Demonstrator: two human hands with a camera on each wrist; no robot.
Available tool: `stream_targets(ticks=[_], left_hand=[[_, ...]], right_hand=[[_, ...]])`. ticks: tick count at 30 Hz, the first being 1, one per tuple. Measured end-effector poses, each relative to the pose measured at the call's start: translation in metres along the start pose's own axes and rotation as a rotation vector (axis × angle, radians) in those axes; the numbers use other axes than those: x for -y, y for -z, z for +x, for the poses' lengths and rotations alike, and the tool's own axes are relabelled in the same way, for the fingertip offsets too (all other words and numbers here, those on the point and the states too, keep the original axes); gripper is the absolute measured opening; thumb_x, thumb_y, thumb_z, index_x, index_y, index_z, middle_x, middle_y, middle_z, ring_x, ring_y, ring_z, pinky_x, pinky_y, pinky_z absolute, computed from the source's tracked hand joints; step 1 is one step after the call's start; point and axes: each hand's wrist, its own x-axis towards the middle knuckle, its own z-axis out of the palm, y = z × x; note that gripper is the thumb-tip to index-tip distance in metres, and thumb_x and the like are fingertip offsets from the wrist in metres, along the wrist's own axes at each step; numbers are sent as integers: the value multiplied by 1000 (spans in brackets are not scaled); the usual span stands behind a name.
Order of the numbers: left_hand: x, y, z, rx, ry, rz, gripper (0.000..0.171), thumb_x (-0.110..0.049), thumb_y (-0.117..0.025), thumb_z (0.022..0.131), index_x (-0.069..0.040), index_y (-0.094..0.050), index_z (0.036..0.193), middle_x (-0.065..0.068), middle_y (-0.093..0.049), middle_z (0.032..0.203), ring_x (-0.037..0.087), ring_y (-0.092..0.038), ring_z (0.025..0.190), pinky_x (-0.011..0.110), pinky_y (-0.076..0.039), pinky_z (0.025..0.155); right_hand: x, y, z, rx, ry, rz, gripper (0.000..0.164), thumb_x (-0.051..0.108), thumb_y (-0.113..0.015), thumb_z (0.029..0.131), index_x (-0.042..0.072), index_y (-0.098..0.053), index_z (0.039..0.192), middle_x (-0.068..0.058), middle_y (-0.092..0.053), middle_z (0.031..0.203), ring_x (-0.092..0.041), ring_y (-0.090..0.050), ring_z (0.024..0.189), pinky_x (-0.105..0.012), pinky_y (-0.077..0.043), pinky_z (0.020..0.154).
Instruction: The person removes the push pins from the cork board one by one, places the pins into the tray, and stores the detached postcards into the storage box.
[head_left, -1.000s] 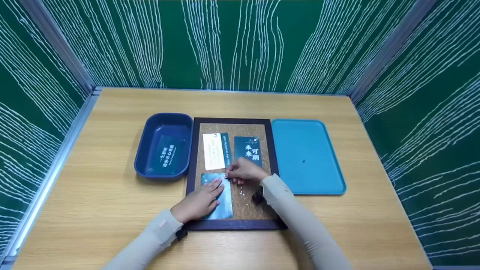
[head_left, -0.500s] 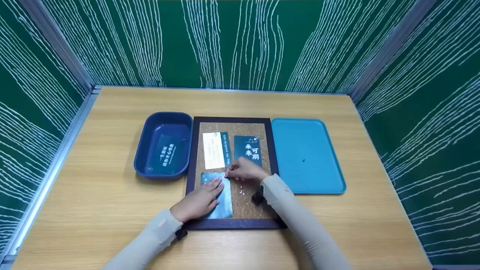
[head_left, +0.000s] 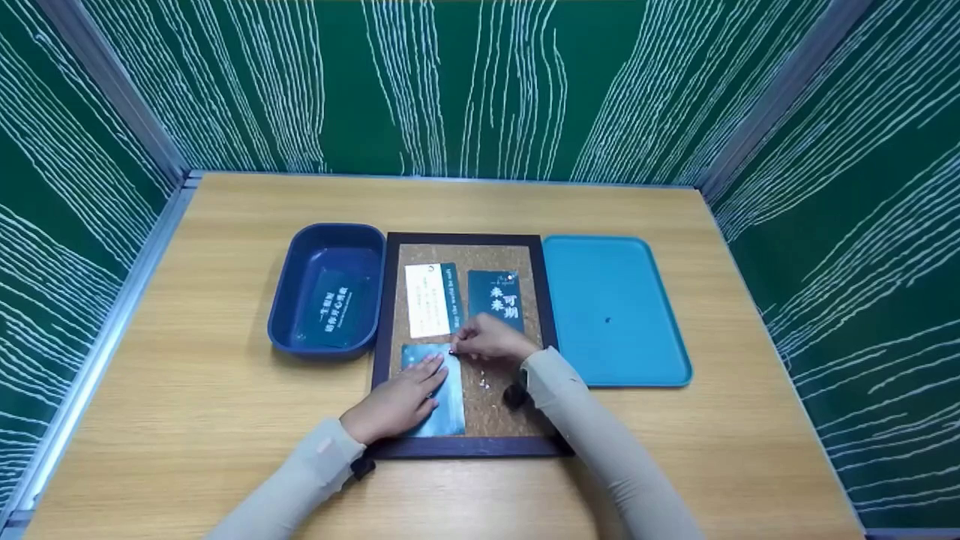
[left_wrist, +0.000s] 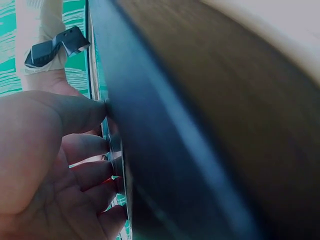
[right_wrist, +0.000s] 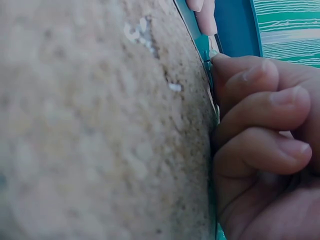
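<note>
A framed cork board (head_left: 502, 420) lies on the table under both hands. My left hand (head_left: 397, 401) rests with extended fingers on a light-blue card (head_left: 450, 412) at the board's lower left. My right hand (head_left: 491, 337) pinches a small push pin (right_wrist: 212, 53) at that card's top right corner; its other fingers are curled close over the cork. Above the left hand, a white and teal card (head_left: 427, 300) lies on the cork. A dark teal card (head_left: 495, 292) with white lettering sits at the upper right, its lower part hidden behind the right hand.
A dark blue bin (head_left: 326, 238) holding a teal card (head_left: 334, 307) stands left of the board. To the right lies a turquoise tray (head_left: 615, 270) with a small dark speck. Tiny shiny bits (head_left: 484, 384) show on the cork below the right hand.
Both hands keep their places at the light-blue card. The right hand's lower fingers tuck in slightly. The whole head view shifts up very slightly.
</note>
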Motion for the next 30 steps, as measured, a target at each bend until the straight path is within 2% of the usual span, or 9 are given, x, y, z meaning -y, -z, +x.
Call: stream_targets(ticks=[5,12,25,30], left_hand=[[0,0,0,5,5,-3,53,-27,-48,101,-7,-37,148,11,-27,158,28,-25,146,45,-27,117],[0,-1,0,-21,-26,2,52,-24,-50,100,-2,-39,145,16,-31,155,32,-28,144,46,-28,117],[1,-1,0,-4,-3,-3,52,-26,-48,100,-6,-37,147,12,-27,157,28,-25,146,44,-27,118],[0,0,0,-5,-1,-6,52,-26,-48,100,-6,-38,147,12,-27,157,29,-25,146,45,-27,117]], right_hand=[[1,2,-1,6,5,29,13,24,-65,90,15,-74,86,6,-56,58,-7,-48,48,-19,-38,43],[1,5,-3,20,2,65,14,25,-65,90,14,-72,84,6,-55,59,-6,-46,48,-19,-36,42],[-1,11,-6,9,-21,48,14,23,-63,91,15,-73,88,5,-56,61,-7,-47,49,-19,-37,43],[-4,14,-7,1,-7,12,15,24,-62,91,15,-71,83,6,-54,58,-7,-47,48,-20,-37,43]])
